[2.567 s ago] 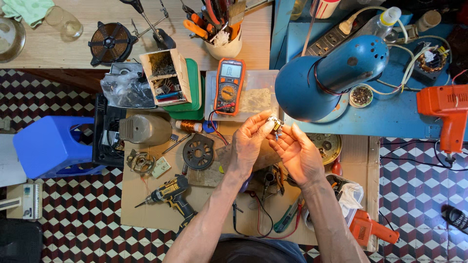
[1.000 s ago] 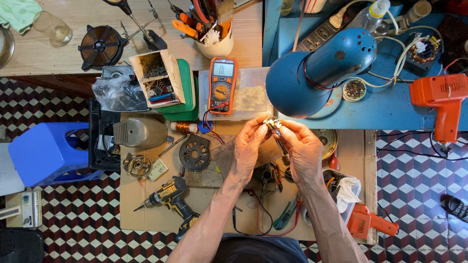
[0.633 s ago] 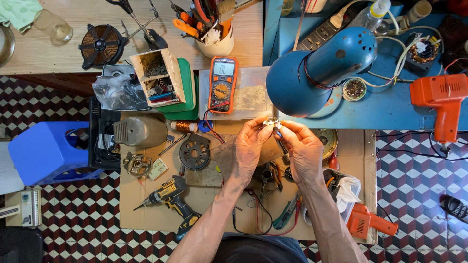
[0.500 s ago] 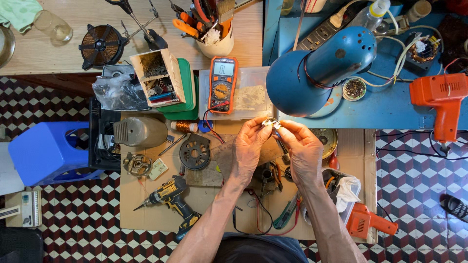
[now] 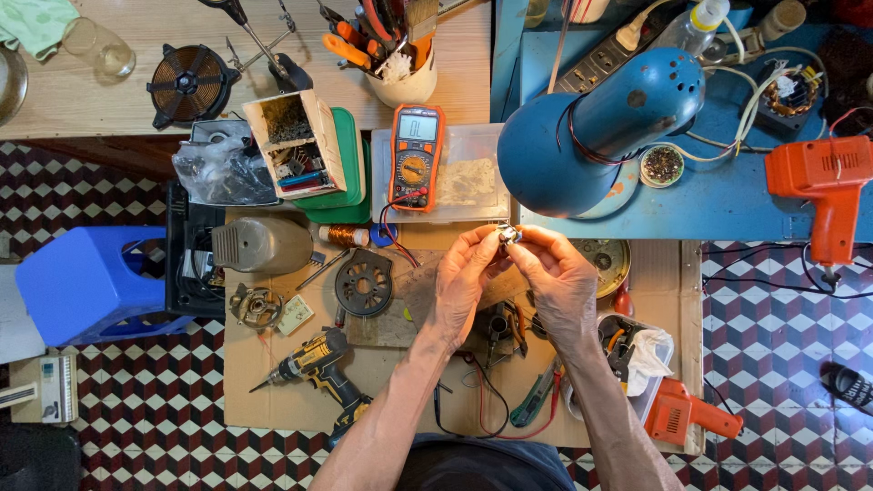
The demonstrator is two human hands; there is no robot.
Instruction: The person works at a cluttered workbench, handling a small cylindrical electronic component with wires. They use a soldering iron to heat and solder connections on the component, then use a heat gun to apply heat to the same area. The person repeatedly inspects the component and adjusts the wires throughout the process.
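Pinching a small metal part (image 5: pixel 507 235) between both sets of fingertips, the person holds it up just under the rim of the blue lamp (image 5: pixel 596 127); left hand (image 5: pixel 466 277) comes in from 7 o'clock of the part, right hand (image 5: pixel 556 280) from 5 o'clock, and the two thumbs and forefingers meet on it; both grips are closed tight around the piece, with no gap showing between skin and metal; what the part is exactly is too small to tell.

As for progress, my read is that the job sits mid-way: the piece is off the counter and under close handling, not yet set down or fitted to anything; a grey motor housing (image 5: pixel 264 244) lies apart at 9 o'clock of the hands, a round black end plate (image 5: pixel 364 284) rests nearer, also at 9 o'clock, and a small copper spool (image 5: pixel 344 235) lies just beside the housing; so the machine looks opened up and not put back together.

Orange multimeter (image 5: pixel 416 155) lies at 11 o'clock of the hands, its leads trailing down toward the cardboard sheet (image 5: pixel 282 400); yellow cordless drill (image 5: pixel 318 368) lies unused at 8 o'clock; pliers (image 5: pixel 509 327) lie right below the wrists at 6 o'clock; orange soldering gun (image 5: pixel 827 186) rests well apart at 2 o'clock on the blue counter (image 5: pixel 727 195).
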